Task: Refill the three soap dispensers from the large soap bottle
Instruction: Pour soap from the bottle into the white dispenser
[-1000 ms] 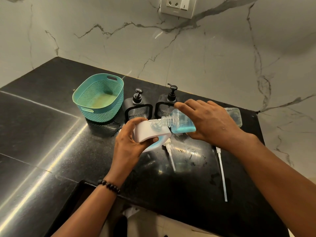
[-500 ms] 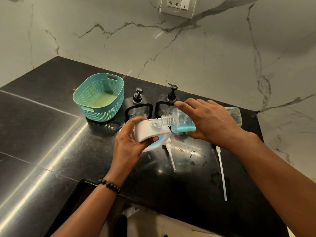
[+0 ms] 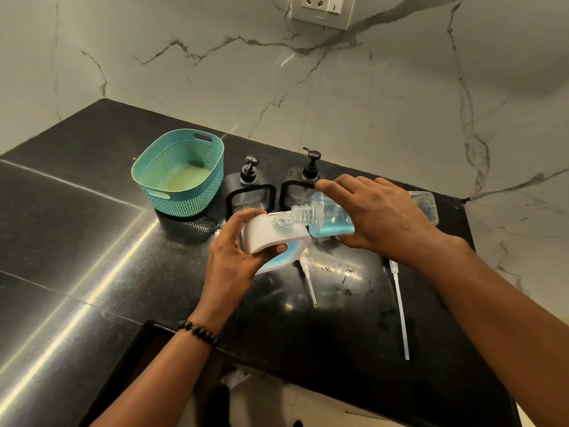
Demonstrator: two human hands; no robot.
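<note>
My right hand grips the large clear soap bottle, tipped almost flat, with blue soap pooled along its lower side. Its threaded neck meets the open neck of a white dispenser, which my left hand holds tilted above the black counter. Blue soap shows in the dispenser's lower part. Two black dispensers with pump heads stand upright just behind. Two white pump tubes lie on the counter under my hands.
A teal perforated basket stands at the left of the black dispensers. The marble wall carries a socket plate above. A dark sink corner opens at the near edge. Wet smears spot the counter by the tubes.
</note>
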